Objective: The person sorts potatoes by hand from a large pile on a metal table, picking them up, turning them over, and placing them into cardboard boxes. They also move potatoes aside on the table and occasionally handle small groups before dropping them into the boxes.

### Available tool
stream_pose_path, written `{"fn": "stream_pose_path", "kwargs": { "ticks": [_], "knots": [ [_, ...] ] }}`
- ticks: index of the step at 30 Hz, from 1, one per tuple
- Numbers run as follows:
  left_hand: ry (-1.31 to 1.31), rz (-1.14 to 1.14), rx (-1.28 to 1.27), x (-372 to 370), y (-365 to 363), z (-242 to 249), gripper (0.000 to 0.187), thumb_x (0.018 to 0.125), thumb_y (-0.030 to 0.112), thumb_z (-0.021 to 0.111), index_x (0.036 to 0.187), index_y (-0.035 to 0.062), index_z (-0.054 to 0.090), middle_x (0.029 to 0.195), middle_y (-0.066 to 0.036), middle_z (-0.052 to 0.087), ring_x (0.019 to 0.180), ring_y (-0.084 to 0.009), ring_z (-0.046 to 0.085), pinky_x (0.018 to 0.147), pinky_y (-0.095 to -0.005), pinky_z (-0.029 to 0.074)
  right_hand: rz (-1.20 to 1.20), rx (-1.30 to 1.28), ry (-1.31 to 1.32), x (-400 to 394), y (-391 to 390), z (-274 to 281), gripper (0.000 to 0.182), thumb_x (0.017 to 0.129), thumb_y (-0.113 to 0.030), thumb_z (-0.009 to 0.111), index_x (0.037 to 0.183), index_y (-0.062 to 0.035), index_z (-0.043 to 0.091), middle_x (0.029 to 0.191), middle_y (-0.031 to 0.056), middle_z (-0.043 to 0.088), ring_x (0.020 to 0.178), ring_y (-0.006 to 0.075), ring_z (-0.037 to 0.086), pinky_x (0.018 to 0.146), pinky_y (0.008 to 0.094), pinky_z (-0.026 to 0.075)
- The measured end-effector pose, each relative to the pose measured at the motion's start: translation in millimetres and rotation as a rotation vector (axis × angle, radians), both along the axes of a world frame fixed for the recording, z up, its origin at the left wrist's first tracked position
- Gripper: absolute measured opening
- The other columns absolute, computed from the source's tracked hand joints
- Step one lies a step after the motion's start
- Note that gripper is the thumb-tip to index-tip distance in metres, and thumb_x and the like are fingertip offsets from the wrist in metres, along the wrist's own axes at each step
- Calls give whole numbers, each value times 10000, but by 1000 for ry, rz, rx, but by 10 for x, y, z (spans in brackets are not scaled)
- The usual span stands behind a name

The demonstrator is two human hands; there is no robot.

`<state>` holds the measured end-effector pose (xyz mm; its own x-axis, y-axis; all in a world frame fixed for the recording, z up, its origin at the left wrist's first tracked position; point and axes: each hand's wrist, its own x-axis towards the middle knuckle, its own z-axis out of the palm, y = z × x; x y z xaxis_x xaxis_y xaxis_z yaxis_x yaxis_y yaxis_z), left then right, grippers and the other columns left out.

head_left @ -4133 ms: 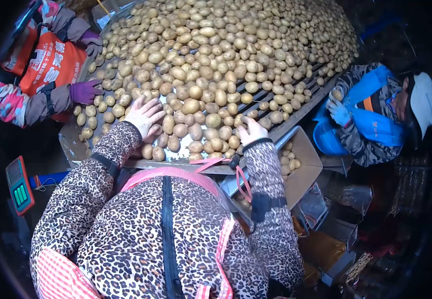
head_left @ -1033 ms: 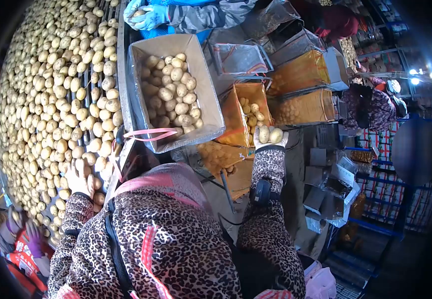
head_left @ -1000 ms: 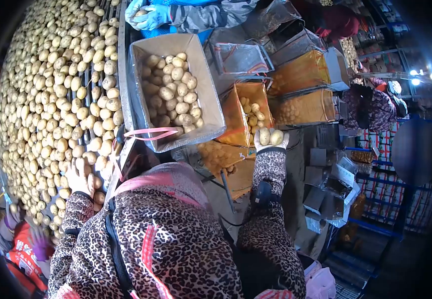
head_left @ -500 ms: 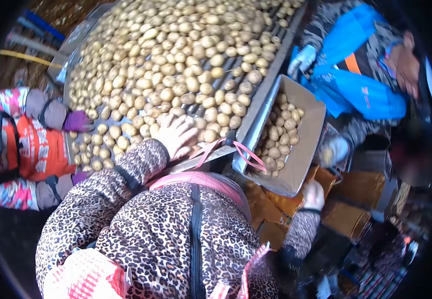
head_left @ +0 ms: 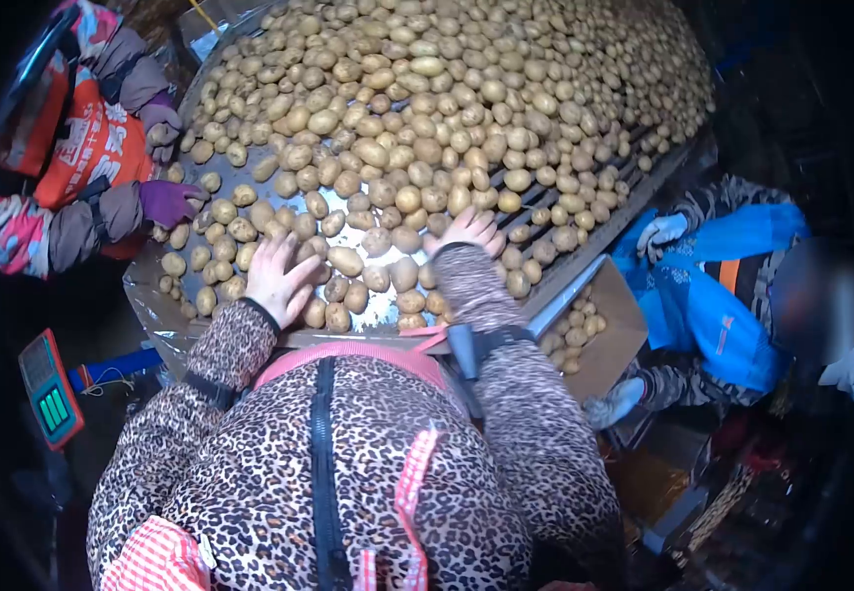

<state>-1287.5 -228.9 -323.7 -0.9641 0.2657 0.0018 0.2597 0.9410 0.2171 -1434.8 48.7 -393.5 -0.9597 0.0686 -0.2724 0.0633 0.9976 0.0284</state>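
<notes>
Now your left hand (head_left: 279, 279) lies flat, fingers spread, on the potatoes (head_left: 427, 118) mid-frame — your right hand (head_left: 466, 229) likewise, gripping nothing.

- Potatoes (head_left: 417, 118): pale yellow-tan.
- Person's own sleeves (head_left: 491, 325): leopard print, brown and black.
- Apron straps (head_left: 348, 350): pink.
- One co-worker's gloves (head_left: 166, 202): purple.
- Another co-worker's jacket (head_left: 718, 295): bright blue.
- Cardboard box (head_left: 614, 330): brown.
</notes>
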Motion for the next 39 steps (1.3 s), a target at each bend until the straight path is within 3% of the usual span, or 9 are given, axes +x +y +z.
{"fn": "stream_pose_path", "kwargs": {
  "ticks": [6, 11, 14, 18, 22, 30, 32, 34, 39],
  "knots": [
    [114, 103, 62, 280, -238, -306, 621, 735, 174, 684, 1336, 143, 533, 1374, -226, 437, 1275, -423, 414, 1079, -570, 307, 268, -102, -91, 513, -704, -181, 761, 905, -368, 527, 1534, -93, 197, 1580, 157, 194, 1427, 520, 140, 1147, 628, 127],
    [177, 78, 77, 395, -137, -434, 608, 742, 187, 686, 1321, 99, 523, 1345, -228, 437, 1245, -422, 430, 1073, -562, 322, 554, -721, -360, 518, -421, 561, 586, 832, -262, 594, 1364, -43, 484, 1309, 241, 543, 1215, 388, 527, 1066, 466, 409],
    [199, 95, 72, 563, -175, -638, 598, 703, 199, 700, 1271, 92, 545, 1323, -234, 439, 1214, -441, 437, 1057, -579, 330, 311, -736, 67, -206, -41, 289, 492, 831, -266, 622, 1229, 13, 553, 1094, 250, 621, 974, 397, 629, 900, 470, 513],
    [202, 94, 78, 601, -174, -793, 607, 697, 195, 700, 1275, 106, 536, 1330, -238, 422, 1224, -444, 416, 1055, -579, 334, 147, -436, 100, -1107, -191, 38, 832, 896, -513, 519, 1538, -91, 200, 1565, 230, 245, 1431, 373, 278, 1173, 510, 226],
    [183, 81, 86, 649, -213, -886, 616, 685, 197, 700, 1273, 108, 538, 1324, -238, 445, 1224, -446, 432, 1067, -581, 333, 535, -127, -41, -634, -1202, 286, 795, 868, -618, 511, 1530, -270, 240, 1597, 207, 162, 1462, 405, 182, 1137, 670, 69],
    [245, 108, 85, 699, -211, -984, 566, 690, 199, 694, 1235, 117, 565, 1320, -240, 461, 1239, -430, 442, 1075, -587, 330, 807, -729, -9, 258, -676, 134, 487, 831, -419, 612, 1253, -174, 607, 1413, 217, 420, 1227, 385, 504, 1071, 467, 414],
    [263, 103, 114, 729, -219, -1012, 558, 693, 197, 691, 1231, 113, 566, 1318, -241, 467, 1241, -430, 444, 1076, -587, 329, 860, -436, 256, -526, -306, -67, 269, 837, -205, 601, 1061, -62, 642, 932, 191, 621, 886, 371, 608, 855, 444, 522],
    [256, 115, 103, 755, -232, -1030, 548, 700, 198, 688, 1227, 108, 566, 1321, -246, 470, 1243, -427, 452, 1076, -586, 333, 167, -544, 198, -841, 58, 538, 369, 881, -256, 560, 1193, -67, 616, 1050, 230, 643, 1051, 347, 626, 906, 403, 520],
    [252, 82, 104, 754, -246, -1015, 543, 712, 189, 690, 1234, 107, 565, 1314, -248, 477, 1236, -424, 466, 1064, -583, 349, 164, -69, 82, -1356, 105, 107, 510, 905, -411, 557, 1291, -80, 521, 1326, 206, 446, 1169, 396, 552, 970, 512, 490]
  ]
}}
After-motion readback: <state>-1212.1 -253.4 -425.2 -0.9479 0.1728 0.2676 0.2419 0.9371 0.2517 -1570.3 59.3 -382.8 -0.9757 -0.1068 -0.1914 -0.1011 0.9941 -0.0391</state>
